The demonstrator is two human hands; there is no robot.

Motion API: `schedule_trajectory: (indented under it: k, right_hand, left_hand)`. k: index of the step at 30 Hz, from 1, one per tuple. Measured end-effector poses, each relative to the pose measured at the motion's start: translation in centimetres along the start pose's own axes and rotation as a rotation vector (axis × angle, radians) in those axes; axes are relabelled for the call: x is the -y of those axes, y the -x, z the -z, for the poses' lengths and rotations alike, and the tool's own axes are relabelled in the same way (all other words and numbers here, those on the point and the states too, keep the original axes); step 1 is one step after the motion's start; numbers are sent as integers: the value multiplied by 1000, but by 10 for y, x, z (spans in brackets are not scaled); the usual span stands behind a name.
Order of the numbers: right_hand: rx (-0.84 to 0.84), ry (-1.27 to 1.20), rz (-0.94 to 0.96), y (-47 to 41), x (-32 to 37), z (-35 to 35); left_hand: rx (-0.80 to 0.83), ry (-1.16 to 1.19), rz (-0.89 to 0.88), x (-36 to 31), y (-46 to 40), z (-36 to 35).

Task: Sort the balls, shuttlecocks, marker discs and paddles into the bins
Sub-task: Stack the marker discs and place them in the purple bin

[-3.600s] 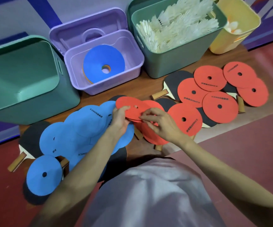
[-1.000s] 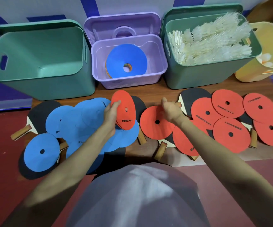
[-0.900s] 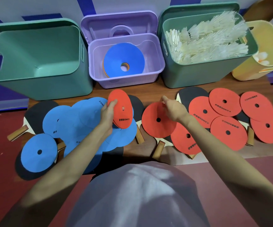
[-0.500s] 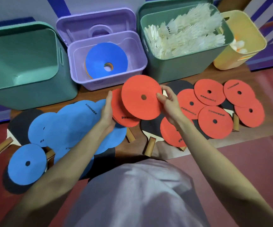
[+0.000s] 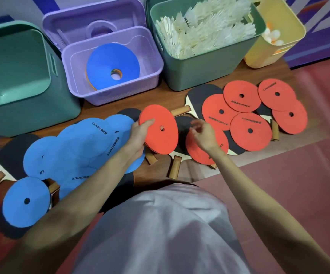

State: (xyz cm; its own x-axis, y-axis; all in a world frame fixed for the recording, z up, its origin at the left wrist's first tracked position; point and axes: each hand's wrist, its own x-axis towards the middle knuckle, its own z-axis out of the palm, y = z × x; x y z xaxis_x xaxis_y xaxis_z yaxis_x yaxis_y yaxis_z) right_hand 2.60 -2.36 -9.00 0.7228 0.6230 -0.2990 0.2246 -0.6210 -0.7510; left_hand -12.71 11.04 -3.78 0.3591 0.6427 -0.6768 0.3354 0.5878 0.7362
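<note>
At the far left, the large green bin (image 5: 17, 80) shows nothing inside, so by my reading no paddle has gone in yet. Below it, blue marker discs (image 5: 85, 147) lie fanned over black paddles (image 5: 9, 155) on the wooden floor strip, all unsorted. The purple bin (image 5: 150, 76) next along holds a small stack topped by a blue disc (image 5: 108, 62), with other colours showing through its hole; the disc sorting is begun but far from finished.

In the middle, the left hand (image 5: 140, 133) grips a stack of red discs (image 5: 160, 131), thumb across the top face, holding it tilted above the floor. The right hand (image 5: 203, 133) hovers just beside it, fingers loosely curled and holding nothing, over another red disc (image 5: 197, 155) that lies on a paddle. I judge that disc is the next to be gathered.

Further right, the second green bin (image 5: 205, 70) is heaped with white shuttlecocks (image 5: 203, 28), and none lie loose, so that part looks done. In front of it five more red discs (image 5: 249, 129) overlap more paddles. The yellow bin (image 5: 259, 54) at the far right holds pale balls (image 5: 273, 35); that part seems finished too.
</note>
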Motion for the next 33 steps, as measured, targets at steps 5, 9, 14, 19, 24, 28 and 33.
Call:
schedule_trajectory:
  k: [5, 9, 14, 19, 24, 28, 33]
  right_hand:
    - [-254, 158, -321, 31, -40, 9]
    - [-393, 209, -481, 50, -53, 10]
    - [-438, 178, -523, 55, -52, 7]
    - [-466, -139, -449, 48, -40, 14]
    - [-398, -113, -117, 48, -15, 28]
    - [-278, -493, 31, 46, 24, 27]
    - [106, -851, -21, 36, 67, 1]
  left_hand:
    - [-17, -15, 24, 6, -2, 6]
    - [-14, -17, 41, 9, 0, 8]
    - [28, -17, 25, 11, 5, 0]
    - [59, 3, 23, 14, 7, 1]
    - [-19, 50, 58, 15, 8, 19]
    - [-20, 112, 34, 12, 5, 37]
    - [75, 229, -34, 2, 4, 50]
